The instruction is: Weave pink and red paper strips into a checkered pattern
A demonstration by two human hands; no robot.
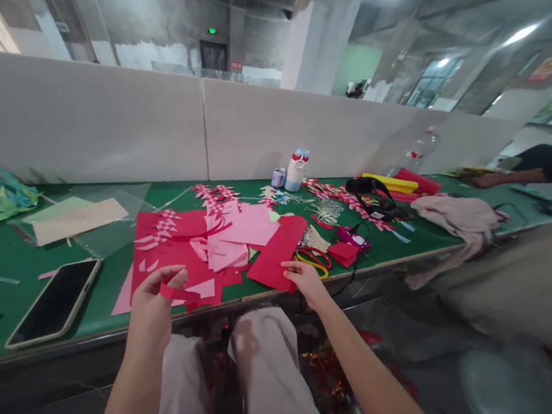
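A narrow red strip (pixel 185 296) is pinched between the thumb and fingers of the left hand (pixel 152 302), which is raised near the front edge of a green table (pixel 110 285). The strip is bent away from the fingertips toward the right, above large red paper (pixel 178 255); whether that paper is touched by it cannot be told. A red sheet (pixel 280 247) is gripped at its lower right edge by the right hand (pixel 307 283), with thumb and fingers closed on it. The sheet is set at a slant, with its lower end near the table's front edge, and pink paper (pixel 251 224) is partly covered by it.

Scissors (pixel 317 266) with orange and yellow handles are placed just beside the right hand, and small red paper (pixel 344 254) is seen to their right. Checked red and pink strips (pixel 216 195) are spread behind the paper, near a can (pixel 278 179) and a bottle (pixel 296 171). A phone (pixel 55 303) with a dark screen is laid to the left of the left hand. Farther right, a crumpled pale cloth (pixel 457 215) is left at the table edge, and beyond it another person's arm (pixel 512 178) is stretched over the table
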